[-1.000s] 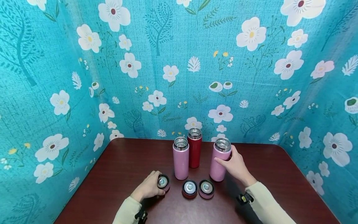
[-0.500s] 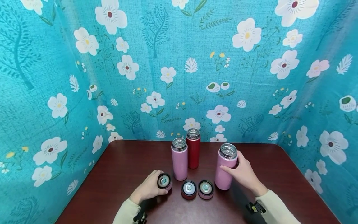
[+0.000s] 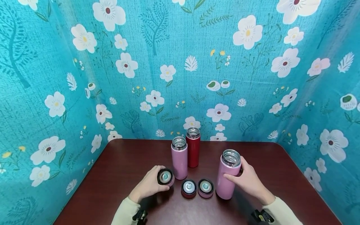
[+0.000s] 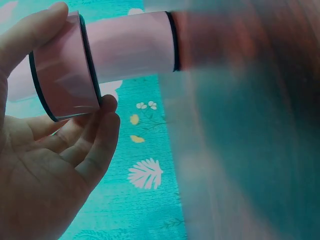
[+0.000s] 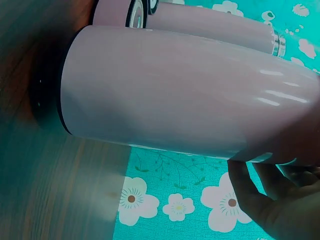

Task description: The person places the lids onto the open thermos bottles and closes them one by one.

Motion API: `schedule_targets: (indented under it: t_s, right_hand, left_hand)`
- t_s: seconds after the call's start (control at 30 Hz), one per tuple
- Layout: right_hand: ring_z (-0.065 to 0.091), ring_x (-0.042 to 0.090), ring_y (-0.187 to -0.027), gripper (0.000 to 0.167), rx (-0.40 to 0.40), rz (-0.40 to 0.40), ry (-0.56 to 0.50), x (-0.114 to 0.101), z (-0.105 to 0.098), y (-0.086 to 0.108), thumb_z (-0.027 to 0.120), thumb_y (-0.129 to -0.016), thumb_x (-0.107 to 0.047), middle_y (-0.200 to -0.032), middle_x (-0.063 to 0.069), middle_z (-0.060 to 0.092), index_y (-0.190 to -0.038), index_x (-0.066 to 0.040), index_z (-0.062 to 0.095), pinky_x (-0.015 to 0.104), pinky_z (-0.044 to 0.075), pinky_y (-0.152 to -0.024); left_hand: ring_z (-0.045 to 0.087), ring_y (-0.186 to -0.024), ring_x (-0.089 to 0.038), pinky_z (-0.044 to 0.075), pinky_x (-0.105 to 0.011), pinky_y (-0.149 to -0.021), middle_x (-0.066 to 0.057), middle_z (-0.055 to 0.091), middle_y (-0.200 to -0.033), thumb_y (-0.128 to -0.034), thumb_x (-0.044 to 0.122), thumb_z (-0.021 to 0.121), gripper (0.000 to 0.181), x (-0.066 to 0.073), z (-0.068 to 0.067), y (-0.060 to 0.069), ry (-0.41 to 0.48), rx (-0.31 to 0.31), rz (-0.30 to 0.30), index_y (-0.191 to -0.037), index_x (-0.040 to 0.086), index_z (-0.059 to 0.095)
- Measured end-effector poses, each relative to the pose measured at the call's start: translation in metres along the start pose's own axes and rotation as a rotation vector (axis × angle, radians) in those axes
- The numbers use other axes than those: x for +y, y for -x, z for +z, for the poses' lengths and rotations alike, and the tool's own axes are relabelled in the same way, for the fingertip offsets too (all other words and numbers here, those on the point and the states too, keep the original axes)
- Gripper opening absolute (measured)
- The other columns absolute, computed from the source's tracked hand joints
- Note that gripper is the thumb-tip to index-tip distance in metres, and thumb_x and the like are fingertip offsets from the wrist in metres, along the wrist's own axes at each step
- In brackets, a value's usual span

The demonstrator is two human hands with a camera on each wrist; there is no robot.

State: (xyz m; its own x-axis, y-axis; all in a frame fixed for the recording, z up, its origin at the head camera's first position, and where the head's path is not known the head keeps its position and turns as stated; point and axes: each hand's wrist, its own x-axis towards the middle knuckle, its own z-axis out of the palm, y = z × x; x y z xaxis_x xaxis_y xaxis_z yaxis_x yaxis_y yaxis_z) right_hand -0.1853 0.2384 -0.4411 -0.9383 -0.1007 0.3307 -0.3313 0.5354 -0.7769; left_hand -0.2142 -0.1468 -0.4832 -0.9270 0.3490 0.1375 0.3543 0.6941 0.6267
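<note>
My left hand (image 3: 147, 185) pinches a pink bottle lid (image 3: 165, 177) between thumb and fingertips, its inner side facing up; the left wrist view has the lid's pink side wall (image 4: 65, 67). On the right, my right hand (image 3: 251, 182) grips an uncapped pink thermos bottle (image 3: 226, 182) by its upper body, fingers round the far side. That bottle leans slightly, its steel mouth showing; I cannot tell whether its base touches the table. A second uncapped pink thermos (image 3: 180, 162) stands upright near the left hand's lid, with an uncapped red thermos (image 3: 193, 153) just behind it.
Between my hands, a red lid (image 3: 188, 188) and a pink lid (image 3: 206, 188) lie side by side, inner sides up. The dark brown table (image 3: 126, 156) is bounded by blue flowered cloth (image 3: 174, 103) at the back and both sides.
The right hand has brought the pink thermos toward me and a little to the right, away from the other bottles. The left hand has tilted its lid slightly and barely shifted.
</note>
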Motion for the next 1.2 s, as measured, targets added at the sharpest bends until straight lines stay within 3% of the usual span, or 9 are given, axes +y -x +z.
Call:
schedule_targets:
  t_s: [0.37, 0.7, 0.9, 1.2]
  right_hand:
    - [0.059, 0.009, -0.096, 0.076, -0.011, -0.04, -0.016, -0.004, -0.002, 0.013, 0.083, -0.073, -0.024, -0.116, 0.007, 0.06, -0.134, -0.009, 0.041, 0.027, 0.052, -0.074]
    - [0.06, 0.011, -0.095, 0.079, -0.057, -0.024, -0.098, -0.013, 0.001, 0.023, 0.082, -0.073, -0.02, -0.118, 0.009, 0.059, -0.137, -0.011, 0.038, 0.028, 0.052, -0.07]
    - [0.061, 0.011, -0.094, 0.078, -0.07, -0.094, -0.154, -0.013, 0.005, 0.028, 0.082, -0.072, -0.013, -0.115, 0.008, 0.06, -0.137, -0.011, 0.039, 0.028, 0.052, -0.072]
    - [0.06, 0.01, -0.099, 0.078, -0.109, -0.202, -0.169, -0.014, 0.014, 0.034, 0.083, -0.069, -0.01, -0.113, 0.001, 0.062, -0.136, -0.013, 0.042, 0.024, 0.048, -0.081]
  left_hand:
    - [0.054, -0.097, -0.016, 0.047, -0.039, -0.086, 0.0, 0.054, -0.105, -0.0674, 0.027, 0.085, 0.066, 0.013, -0.008, 0.0, 0.058, 0.027, 0.025, -0.118, 0.008, 0.048]
    - [0.053, -0.101, -0.015, 0.046, -0.04, -0.089, 0.002, 0.054, -0.109, -0.0694, 0.036, 0.083, 0.068, 0.022, -0.011, -0.001, 0.148, 0.035, 0.024, -0.121, 0.012, 0.047]
    - [0.052, -0.104, -0.015, 0.045, -0.041, -0.091, 0.002, 0.053, -0.114, -0.0707, 0.035, 0.082, 0.069, 0.029, -0.014, -0.002, 0.204, 0.052, 0.054, -0.125, 0.013, 0.046]
    - [0.052, -0.104, -0.012, 0.046, -0.031, -0.087, 0.006, 0.053, -0.115, -0.07, 0.031, 0.084, 0.07, 0.038, -0.018, -0.003, 0.234, 0.099, 0.119, -0.128, 0.015, 0.048]
